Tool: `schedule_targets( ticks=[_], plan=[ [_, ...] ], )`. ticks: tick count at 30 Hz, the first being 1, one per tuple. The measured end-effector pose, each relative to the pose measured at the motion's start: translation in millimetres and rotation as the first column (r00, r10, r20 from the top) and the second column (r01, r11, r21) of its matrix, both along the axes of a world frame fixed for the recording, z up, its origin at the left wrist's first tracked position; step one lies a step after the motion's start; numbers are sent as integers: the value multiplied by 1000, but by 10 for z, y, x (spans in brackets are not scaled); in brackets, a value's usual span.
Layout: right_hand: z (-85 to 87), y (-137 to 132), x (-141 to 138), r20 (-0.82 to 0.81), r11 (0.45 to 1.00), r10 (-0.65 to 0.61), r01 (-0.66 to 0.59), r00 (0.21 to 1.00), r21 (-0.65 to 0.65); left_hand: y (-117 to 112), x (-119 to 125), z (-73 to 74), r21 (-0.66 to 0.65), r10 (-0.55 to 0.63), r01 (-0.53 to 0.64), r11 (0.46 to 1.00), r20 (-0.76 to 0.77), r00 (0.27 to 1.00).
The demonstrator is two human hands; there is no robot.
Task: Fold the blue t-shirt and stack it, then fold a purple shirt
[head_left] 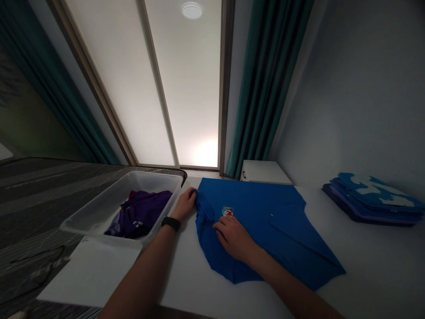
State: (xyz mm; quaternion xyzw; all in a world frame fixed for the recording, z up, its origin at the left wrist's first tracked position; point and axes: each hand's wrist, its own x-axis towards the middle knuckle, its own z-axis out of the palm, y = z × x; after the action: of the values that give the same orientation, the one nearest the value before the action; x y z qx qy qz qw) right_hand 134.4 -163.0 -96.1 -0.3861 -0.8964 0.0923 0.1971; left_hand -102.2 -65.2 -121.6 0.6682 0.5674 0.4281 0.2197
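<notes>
A blue T-shirt [262,208] with a small red and white emblem lies spread on the white table, its left part bunched up. At that bunched left edge my left hand [186,203] is closed, fingers pinching the cloth. A dark band circles the left wrist. My right hand [234,237] rests on the shirt just below the emblem, palm down with the fingers loosely bent and nothing gripped in them. One sleeve points toward the lower right.
Left of the shirt stands a translucent plastic bin [99,208] holding crumpled purple clothes [142,212]. A stack of folded clothes [375,199] sits at the table's right. Behind the table are a white cabinet [265,172], teal curtains [265,79] and frosted sliding doors [186,88].
</notes>
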Motion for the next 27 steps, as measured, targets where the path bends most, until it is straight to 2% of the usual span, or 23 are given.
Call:
schedule_targets(
  ticks=[3, 6, 10, 12, 16, 19, 22, 24, 27],
  plan=[
    [125, 52, -158, 50, 997, -68, 67, 996, 26, 22, -7, -10, 10, 4, -4, 1000, -3, 1000],
    [146, 151, -331, 107, 985, -163, 156, 981, 78, 25, -4, 5, 9, 6, -6, 1000, -7, 1000],
    [137, 319, -461, 158, 988, -134, 120, 978, 95, 17, 5, 18, 5, 29, -29, 1000, -8, 1000],
    [204, 421, -474, 75, 995, -97, 95, 992, 31, 18, 7, 9, 5, 51, -51, 999, 0, 999],
    [427, 703, -483, -228, 984, -61, 20, 972, -178, 34, 5, -9, -5, 92, -92, 996, 23, 996],
    [525, 920, -535, -424, 930, -96, -71, 900, -361, 46, 9, -5, -18, 139, -139, 990, 54, 989],
    [541, 1035, -609, -566, 825, -200, -174, 799, -538, 23, 28, 11, -37, 211, -208, 977, 104, 972],
    [536, 1052, -643, -609, 772, -261, -217, 749, -598, -42, 53, 25, -54, 257, -252, 966, 135, 957],
    [529, 1045, -655, -639, 727, -307, -259, 705, -636, -233, 107, 57, -79, 279, -269, 960, 167, 945]
  ],
)
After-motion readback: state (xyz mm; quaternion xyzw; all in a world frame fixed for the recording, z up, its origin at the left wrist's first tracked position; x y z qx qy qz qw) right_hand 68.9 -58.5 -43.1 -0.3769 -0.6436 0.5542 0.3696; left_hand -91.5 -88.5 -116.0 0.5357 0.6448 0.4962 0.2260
